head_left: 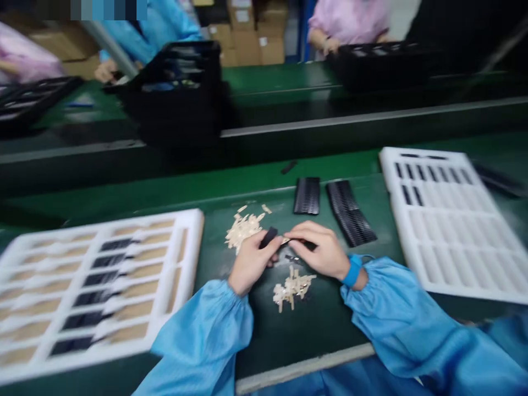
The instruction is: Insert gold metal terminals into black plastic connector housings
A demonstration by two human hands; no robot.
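My left hand [250, 263] is closed around a small black rectangular part [269, 237], which sticks up between thumb and fingers. Close beside it, my right hand [323, 250] pinches something small at the part's edge; blur and the fingers hide what it is. A blue band [352, 270] circles my right wrist. Just past my left hand lies a heap of small cream-coloured pieces [243, 230]. A second, smaller pile of pale strips [292, 290] sits on the green work surface [322, 335] below both hands.
Two ribbed black strip blocks [307, 196] [350, 213] lie beyond my right hand. At left stands a white foam tray [198, 231] with black parts in one column; another white tray [416, 247] is at right. Across a raised ledge [330, 118], co-workers handle black bins [177, 110].
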